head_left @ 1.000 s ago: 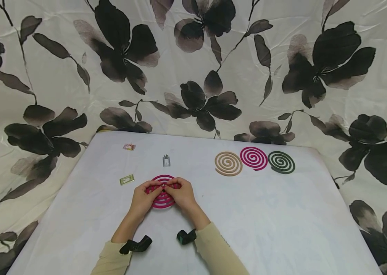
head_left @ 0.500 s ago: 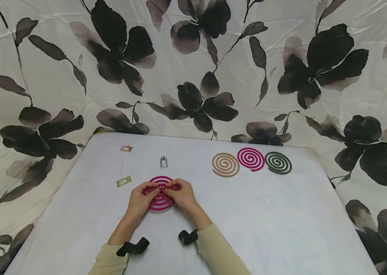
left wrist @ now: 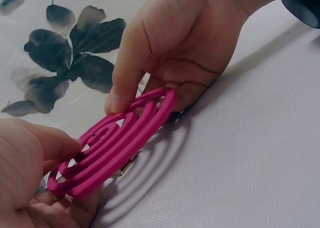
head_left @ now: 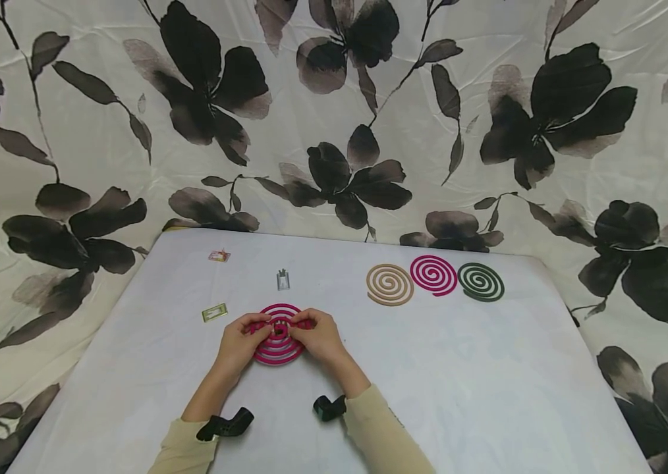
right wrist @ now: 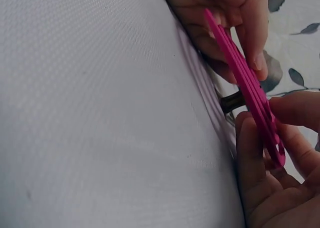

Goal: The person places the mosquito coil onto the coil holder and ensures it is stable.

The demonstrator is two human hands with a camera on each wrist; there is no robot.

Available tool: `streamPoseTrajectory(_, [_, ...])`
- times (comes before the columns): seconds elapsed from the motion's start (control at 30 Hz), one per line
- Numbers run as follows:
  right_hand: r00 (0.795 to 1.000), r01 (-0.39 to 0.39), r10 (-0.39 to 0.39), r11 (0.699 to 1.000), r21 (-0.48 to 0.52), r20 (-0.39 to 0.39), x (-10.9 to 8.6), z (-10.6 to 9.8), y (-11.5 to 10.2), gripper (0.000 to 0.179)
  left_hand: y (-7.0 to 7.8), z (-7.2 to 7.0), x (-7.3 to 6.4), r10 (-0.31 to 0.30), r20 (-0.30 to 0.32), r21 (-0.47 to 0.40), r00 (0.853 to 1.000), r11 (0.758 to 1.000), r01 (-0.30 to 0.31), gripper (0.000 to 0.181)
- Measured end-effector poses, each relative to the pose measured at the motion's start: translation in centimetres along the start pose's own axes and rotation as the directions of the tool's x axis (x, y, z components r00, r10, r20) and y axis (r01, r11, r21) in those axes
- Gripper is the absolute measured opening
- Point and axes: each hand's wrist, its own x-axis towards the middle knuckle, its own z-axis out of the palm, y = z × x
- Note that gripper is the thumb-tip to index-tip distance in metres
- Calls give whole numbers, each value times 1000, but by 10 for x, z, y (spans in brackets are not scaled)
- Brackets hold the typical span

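Observation:
A pink mosquito coil is held between both hands, tilted a little above the white cloth in the left wrist view. My left hand pinches its left side, thumb on top and fingers beneath. On the opposite side my right hand pinches it the same way. Both thumbs point toward the coil's centre, with a gap between them. Under the coil, a short dark metal piece projects from its underside toward the cloth. How that piece meets the coil's centre is partly hidden.
Tan, pink and green mosquito coils lie side by side at the back right. Small flat metal pieces lie at left: a silver one, a yellow-green one and a reddish-orange one. Floral fabric hangs behind the table.
My thumbs have drawn apart from the coil's centre, so more of its middle shows. Both hands keep their pinch on the coil. The head view has shifted slightly.

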Motion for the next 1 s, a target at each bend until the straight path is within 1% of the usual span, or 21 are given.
streamPoseTrajectory(0.17, [999,41,-41,999,-10,5,-1,-6,0,12,3,0,-1,-7,8,0,1000,1000,7,29])
streamPoseTrajectory(0.23, [999,40,-40,999,-3,12,-2,-8,0,12,2,0,-2,-9,3,-3,1000,1000,9,29])
streamPoseTrajectory(0.4, [1000,-4,3,1000,26,30,-4,-15,2,12,1,-4,-3,-7,-3,7,1000,1000,8,29])
streamPoseTrajectory(0.47, [999,-5,3,999,38,42,-4,-19,4,13,1,-6,-3,-11,-4,5,1000,1000,11,29])
streamPoseTrajectory(0.67, [997,9,-11,999,38,70,-5,-32,5,14,1,-17,-3,-33,-3,-18,999,999,33,30])
streamPoseTrajectory(0.8, [997,1,-4,999,47,71,-7,-40,8,15,1,-24,-6,-49,8,-25,999,998,49,32])
streamPoseTrajectory(0.9, [997,5,-9,999,51,70,-10,-47,10,16,0,-31,-9,-71,19,-32,997,997,72,33])
streamPoseTrajectory(1.0, [997,15,-18,999,41,69,-13,-54,9,17,0,-39,-11,-81,29,-37,996,996,82,34])
